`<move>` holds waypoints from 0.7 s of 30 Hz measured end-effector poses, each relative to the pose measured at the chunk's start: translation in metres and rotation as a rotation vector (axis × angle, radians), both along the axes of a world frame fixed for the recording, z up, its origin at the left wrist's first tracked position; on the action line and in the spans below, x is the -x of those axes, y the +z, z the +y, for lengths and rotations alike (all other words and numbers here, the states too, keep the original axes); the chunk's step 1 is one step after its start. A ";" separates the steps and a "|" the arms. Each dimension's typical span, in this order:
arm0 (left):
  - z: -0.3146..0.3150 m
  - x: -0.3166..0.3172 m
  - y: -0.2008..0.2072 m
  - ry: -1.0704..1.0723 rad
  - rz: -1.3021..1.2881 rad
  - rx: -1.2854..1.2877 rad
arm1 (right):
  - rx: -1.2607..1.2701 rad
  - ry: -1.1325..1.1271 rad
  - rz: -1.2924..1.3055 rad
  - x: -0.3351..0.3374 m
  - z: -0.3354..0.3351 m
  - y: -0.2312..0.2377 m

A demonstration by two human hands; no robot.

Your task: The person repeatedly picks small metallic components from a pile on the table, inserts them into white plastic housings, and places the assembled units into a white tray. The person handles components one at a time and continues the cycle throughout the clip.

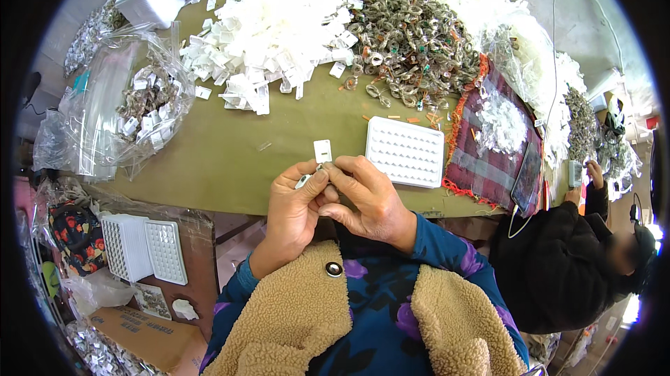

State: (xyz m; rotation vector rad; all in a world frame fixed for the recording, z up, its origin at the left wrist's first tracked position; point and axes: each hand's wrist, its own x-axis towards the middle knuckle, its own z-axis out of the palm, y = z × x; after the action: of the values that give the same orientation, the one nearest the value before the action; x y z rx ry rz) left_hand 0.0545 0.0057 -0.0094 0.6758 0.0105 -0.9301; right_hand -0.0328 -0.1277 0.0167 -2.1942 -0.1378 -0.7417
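Above the near edge of the table, my two hands meet at a small white card with a slot (322, 148). My left hand (289, 208) has its thumb and fingers closed at the card's lower end. A small pale oval piece (302, 181) shows between its fingers. From the other side, my right hand (368, 194) pinches at the same spot. The fingertips hide the card's lower end and whatever else is there. A white tray with rows of small hollows (405, 151) lies just right of my hands.
Farther back are a heap of white cards (272, 44) and a heap of small coiled loops (412, 41). A plastic bag (105, 118) lies left. At right are a plaid cloth (481, 160), a phone (522, 177) and a person in black (558, 264). Stacked trays (125, 247) stand lower left.
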 end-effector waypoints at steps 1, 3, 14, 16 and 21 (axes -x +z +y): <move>0.000 -0.001 0.001 0.000 -0.012 0.003 | -0.034 -0.007 0.012 0.001 0.000 0.001; 0.002 -0.003 0.006 -0.054 -0.052 0.000 | -0.208 0.009 0.044 0.003 -0.003 0.005; 0.003 0.016 0.015 -0.319 -0.004 -0.037 | -0.420 -0.176 0.226 0.014 -0.009 0.019; 0.003 0.019 0.012 -0.370 0.150 0.074 | -0.284 -0.079 0.182 0.022 -0.015 0.023; -0.001 0.027 0.011 -0.380 0.286 0.208 | -0.036 0.033 0.014 0.043 -0.023 0.028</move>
State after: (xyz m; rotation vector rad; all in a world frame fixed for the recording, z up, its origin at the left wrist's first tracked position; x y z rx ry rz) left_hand 0.0271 0.0042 0.0014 0.3509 0.0392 -1.3682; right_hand -0.0754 -0.1504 0.0452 -2.1577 -0.1519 -0.7058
